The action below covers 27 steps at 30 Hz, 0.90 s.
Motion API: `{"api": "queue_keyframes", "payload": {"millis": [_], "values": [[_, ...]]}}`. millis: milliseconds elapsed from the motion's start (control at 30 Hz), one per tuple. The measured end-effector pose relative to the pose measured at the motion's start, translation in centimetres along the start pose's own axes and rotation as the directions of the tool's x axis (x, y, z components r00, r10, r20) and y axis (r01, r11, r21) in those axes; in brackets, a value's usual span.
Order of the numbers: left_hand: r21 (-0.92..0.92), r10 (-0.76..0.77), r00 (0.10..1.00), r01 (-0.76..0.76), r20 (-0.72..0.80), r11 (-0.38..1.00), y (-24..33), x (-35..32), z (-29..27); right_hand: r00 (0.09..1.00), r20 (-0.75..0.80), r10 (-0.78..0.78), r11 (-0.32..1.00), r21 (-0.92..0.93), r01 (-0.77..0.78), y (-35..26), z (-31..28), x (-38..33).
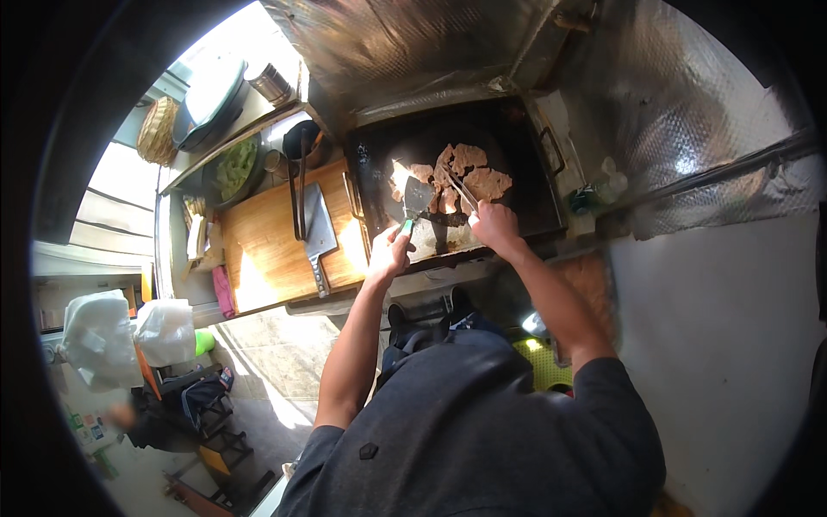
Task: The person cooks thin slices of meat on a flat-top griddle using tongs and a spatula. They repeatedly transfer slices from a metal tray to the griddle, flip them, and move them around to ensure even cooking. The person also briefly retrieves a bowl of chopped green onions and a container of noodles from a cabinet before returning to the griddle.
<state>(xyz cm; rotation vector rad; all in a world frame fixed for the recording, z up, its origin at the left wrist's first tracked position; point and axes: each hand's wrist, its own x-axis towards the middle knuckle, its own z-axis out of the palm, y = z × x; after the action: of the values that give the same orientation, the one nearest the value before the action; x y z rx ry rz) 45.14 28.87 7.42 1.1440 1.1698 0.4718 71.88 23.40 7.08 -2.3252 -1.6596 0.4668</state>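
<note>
The left hand (pixel 389 251) is closed around the green handle of a metal spatula (pixel 415 200), whose blade lies just ahead of the knuckles on the dark griddle (pixel 525 185). The right hand (pixel 494 224) grips a pair of tongs (pixel 461 191) whose tips reach forward and to its left into the browned meat slices (pixel 469 172), which lie just beyond both hands. Well to the left of the left hand, a cleaver (pixel 320 233) rests on a wooden cutting board (pixel 258 250).
</note>
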Motion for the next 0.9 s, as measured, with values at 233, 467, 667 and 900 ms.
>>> {"api": "queue_keyframes", "payload": {"millis": [233,467,667,900], "values": [[0.428,0.135,0.979,-0.059,-0.151,0.902,-0.4,4.3,0.3,0.999,0.022,-0.025,0.966,-0.256,0.03,2.1,0.1,-0.8],[0.963,0.401,0.902,-0.231,0.159,0.14,15.8,2.9,3.6,0.988,-0.132,-0.079,0.903,-0.429,0.015,1.7,0.2,-0.5],[0.932,0.274,0.89,-0.347,0.363,-0.107,15.3,7.1,8.4,0.984,-0.176,-0.042,0.921,-0.389,-0.031,1.3,0.0,-0.3],[0.935,0.299,0.886,-0.33,0.354,-0.129,15.0,6.2,7.1,0.986,0.148,0.078,0.996,0.034,-0.084,3.6,-5.9,-5.5]]}}
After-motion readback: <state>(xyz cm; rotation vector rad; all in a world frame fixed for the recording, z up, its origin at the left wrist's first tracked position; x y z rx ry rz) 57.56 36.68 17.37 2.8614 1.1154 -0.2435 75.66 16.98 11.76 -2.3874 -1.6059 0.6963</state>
